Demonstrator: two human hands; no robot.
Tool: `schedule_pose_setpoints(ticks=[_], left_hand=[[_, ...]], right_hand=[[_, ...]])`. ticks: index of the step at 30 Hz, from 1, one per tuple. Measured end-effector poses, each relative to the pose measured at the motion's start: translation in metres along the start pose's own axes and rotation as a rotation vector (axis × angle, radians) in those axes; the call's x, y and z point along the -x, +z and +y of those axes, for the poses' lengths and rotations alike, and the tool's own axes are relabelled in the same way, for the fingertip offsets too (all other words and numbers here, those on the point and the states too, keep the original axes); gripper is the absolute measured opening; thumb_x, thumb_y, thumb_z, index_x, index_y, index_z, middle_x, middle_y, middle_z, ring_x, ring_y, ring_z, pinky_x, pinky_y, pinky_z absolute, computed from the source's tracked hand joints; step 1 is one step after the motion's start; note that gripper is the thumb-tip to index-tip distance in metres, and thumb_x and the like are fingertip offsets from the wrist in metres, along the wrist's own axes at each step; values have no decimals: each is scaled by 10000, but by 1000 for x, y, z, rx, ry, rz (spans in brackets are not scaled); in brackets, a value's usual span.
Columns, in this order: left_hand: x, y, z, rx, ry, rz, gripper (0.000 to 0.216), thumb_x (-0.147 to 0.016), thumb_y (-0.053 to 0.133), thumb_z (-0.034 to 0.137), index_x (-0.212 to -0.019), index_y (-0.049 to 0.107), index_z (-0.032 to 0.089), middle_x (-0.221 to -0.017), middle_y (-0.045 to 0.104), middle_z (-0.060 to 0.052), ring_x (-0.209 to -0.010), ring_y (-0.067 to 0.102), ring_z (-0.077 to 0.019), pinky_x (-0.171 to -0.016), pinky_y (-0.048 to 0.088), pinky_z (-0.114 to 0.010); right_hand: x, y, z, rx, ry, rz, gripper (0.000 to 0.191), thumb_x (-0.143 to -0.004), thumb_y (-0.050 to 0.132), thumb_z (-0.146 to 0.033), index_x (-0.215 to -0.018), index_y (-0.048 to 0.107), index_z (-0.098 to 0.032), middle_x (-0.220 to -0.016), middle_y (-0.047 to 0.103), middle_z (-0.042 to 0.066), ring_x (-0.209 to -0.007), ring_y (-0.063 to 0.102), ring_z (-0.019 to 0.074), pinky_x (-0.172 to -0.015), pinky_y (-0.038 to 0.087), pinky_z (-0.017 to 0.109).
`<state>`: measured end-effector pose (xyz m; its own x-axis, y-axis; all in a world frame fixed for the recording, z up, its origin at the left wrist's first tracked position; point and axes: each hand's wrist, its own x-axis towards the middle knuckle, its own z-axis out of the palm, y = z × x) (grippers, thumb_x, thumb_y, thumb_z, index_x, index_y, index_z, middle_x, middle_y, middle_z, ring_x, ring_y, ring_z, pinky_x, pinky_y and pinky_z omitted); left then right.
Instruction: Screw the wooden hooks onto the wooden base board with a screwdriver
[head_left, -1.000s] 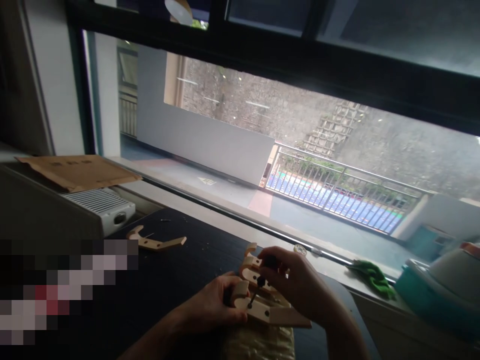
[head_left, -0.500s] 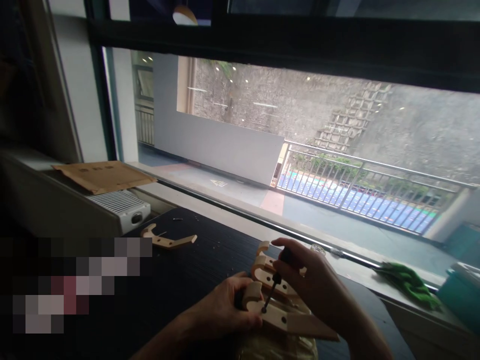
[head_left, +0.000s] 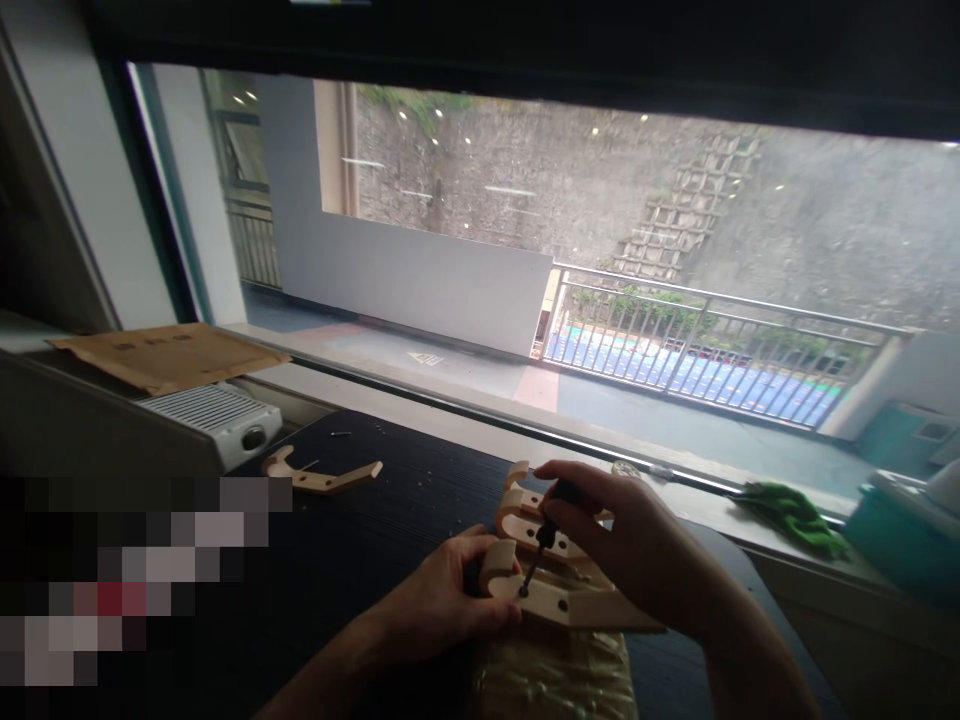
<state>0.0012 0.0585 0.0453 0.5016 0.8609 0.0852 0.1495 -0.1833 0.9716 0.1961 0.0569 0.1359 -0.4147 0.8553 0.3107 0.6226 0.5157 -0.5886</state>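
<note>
My left hand (head_left: 442,590) is closed on the curled end of a pale wooden hook (head_left: 544,598), which has two dark holes in its flat part. In my right hand (head_left: 600,520) is a dark-handled screwdriver (head_left: 545,545), tilted, its tip at the hole nearer my left hand. Beneath the hook lies a block wrapped in shiny yellowish film or tape (head_left: 555,680). Just behind, more wooden hooks (head_left: 521,522) of the same shape rest on the block, partly hidden by my right hand.
Another wooden hook (head_left: 322,480) lies on the dark table (head_left: 397,500), with small bits nearby. On the sill are a green cloth (head_left: 787,518) and a roll of tape (head_left: 626,468). A brown envelope (head_left: 169,355) tops a white unit at left. A teal bin (head_left: 904,530) stands right.
The camera view has shifted, so everything sits a little further left and higher. Both hands keep their hold, with the screwdriver tip still at the same hole.
</note>
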Motion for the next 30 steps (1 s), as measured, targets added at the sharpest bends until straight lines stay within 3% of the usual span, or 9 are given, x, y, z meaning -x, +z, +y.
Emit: schedule_pose_setpoints(ticks=[8, 14, 26, 30], left_hand=[[1, -1, 1, -1, -9, -12, 239, -670, 684, 185, -907, 666, 192, -1009, 556, 5, -854, 533, -152, -747, 429, -212], [1, -1, 3, -4, -33, -19, 254, -680, 679, 191, -933, 660, 206, -1044, 557, 4, -889, 545, -165, -796, 428, -229], [0, -2, -1, -30, -12, -13, 242, -683, 687, 192, -923, 662, 207, -1031, 557, 9, -909, 547, -167, -842, 416, -243], [0, -1, -2, -21, -32, -9, 239, -675, 697, 200, -911, 656, 192, -1005, 555, 4, -893, 550, -165, -809, 430, -233]], right_hand=[[-2, 2, 0, 31, -18, 35, 257, -869, 507, -333, -1100, 606, -280, -703, 639, -41, -577, 524, 103, -534, 401, 216], [3, -2, 2, -24, -47, 16, 277, -865, 516, -292, -1125, 604, -325, -945, 675, -34, -770, 596, 125, -661, 450, 232], [-2, 3, 2, -2, -33, 54, 232, -860, 522, -320, -1065, 627, -290, -759, 657, -48, -637, 561, 107, -588, 432, 226], [2, 0, 2, -28, -74, 29, 291, -873, 492, -264, -1148, 585, -291, -941, 662, -26, -785, 592, 118, -674, 453, 229]])
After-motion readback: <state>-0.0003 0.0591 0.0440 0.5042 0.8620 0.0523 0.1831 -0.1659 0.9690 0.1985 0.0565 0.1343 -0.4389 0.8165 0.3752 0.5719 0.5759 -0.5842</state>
